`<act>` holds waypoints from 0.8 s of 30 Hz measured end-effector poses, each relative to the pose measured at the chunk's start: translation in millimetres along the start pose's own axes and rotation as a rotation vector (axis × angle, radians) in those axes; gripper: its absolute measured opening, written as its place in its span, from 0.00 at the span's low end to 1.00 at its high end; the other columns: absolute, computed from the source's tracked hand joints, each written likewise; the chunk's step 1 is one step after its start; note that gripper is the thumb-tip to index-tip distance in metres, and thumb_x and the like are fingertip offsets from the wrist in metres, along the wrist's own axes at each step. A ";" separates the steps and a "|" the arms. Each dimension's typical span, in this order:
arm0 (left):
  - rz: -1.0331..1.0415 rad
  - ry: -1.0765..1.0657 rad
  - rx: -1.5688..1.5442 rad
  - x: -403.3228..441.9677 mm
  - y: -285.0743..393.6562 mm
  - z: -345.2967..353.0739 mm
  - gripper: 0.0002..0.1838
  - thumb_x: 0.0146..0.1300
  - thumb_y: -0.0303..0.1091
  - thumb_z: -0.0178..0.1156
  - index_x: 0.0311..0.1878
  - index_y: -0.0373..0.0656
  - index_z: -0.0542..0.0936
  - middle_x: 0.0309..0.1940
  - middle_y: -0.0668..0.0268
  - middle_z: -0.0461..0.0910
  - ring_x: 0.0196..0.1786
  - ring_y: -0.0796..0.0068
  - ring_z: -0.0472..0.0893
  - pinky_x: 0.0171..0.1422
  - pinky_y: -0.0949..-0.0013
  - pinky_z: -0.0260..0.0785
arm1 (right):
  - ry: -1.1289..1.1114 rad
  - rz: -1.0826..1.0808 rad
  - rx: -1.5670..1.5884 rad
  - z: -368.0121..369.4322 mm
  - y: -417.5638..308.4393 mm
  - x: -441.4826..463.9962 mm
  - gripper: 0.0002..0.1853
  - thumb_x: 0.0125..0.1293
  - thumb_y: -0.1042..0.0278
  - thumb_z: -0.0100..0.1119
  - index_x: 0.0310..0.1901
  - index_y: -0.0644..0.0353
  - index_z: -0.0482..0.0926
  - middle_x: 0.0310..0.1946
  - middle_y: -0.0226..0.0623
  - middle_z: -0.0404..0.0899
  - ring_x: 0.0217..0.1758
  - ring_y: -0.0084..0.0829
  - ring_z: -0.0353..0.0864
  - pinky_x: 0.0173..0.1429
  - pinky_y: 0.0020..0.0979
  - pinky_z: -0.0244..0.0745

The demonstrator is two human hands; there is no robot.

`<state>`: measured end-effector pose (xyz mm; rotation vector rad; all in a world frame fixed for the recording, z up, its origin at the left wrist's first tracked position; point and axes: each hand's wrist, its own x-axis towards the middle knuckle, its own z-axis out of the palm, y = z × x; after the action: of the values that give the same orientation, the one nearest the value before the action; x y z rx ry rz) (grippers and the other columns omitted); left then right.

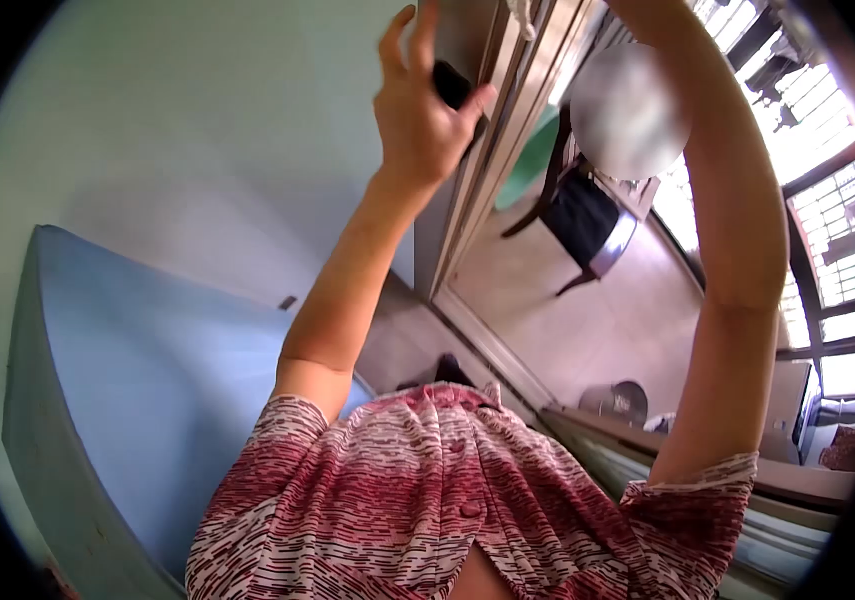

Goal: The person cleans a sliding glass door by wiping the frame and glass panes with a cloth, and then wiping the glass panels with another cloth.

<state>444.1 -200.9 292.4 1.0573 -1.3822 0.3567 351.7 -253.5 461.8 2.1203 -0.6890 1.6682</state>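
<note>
My left hand (422,125) is raised at the upper middle, its fingers apart and pointing up, beside the door frame (492,150). A black object (451,86) shows behind it, between thumb and fingers; what it is and whether the hand touches it are unclear. My right forearm (732,190) reaches up on the right and leaves the frame at the top, so that hand is out of sight. Near the top of the frame hangs a whitish strip (522,18).
A light blue panel (167,380) stands at the lower left against a pale green wall (197,90). Through the doorway are a dark chair (582,215), a blurred round patch (630,110), a dark cap (627,402) and barred windows (832,220).
</note>
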 end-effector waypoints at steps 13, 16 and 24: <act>-0.891 0.082 -0.629 -160.3 -50.3 36.2 0.21 0.55 0.22 0.59 0.53 0.38 0.68 0.42 0.67 0.73 0.44 0.78 0.71 0.50 0.72 0.66 | -0.240 0.271 0.015 54.9 -0.6 -259.8 0.48 0.41 0.69 0.69 0.63 0.76 0.53 0.63 0.73 0.50 0.68 0.66 0.50 0.70 0.53 0.48; -1.024 0.038 -0.616 -225.1 -77.4 41.9 0.21 0.55 0.21 0.59 0.53 0.38 0.68 0.44 0.66 0.73 0.44 0.77 0.73 0.49 0.72 0.67 | -0.316 0.363 0.186 70.8 13.7 -325.2 0.69 0.30 0.52 0.77 0.67 0.73 0.37 0.64 0.80 0.35 0.68 0.74 0.37 0.70 0.59 0.37; -1.114 -0.152 -0.363 -306.7 -94.0 40.7 0.16 0.54 0.23 0.56 0.47 0.35 0.67 0.42 0.62 0.71 0.45 0.74 0.70 0.53 0.70 0.64 | -0.370 1.059 0.289 119.5 30.1 -475.5 0.52 0.48 0.48 0.65 0.68 0.68 0.47 0.68 0.62 0.41 0.71 0.60 0.43 0.71 0.50 0.44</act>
<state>421.6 -170.9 -28.8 1.3762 -0.7539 -0.7714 341.1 -270.3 -29.0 2.4681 -2.0651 1.8908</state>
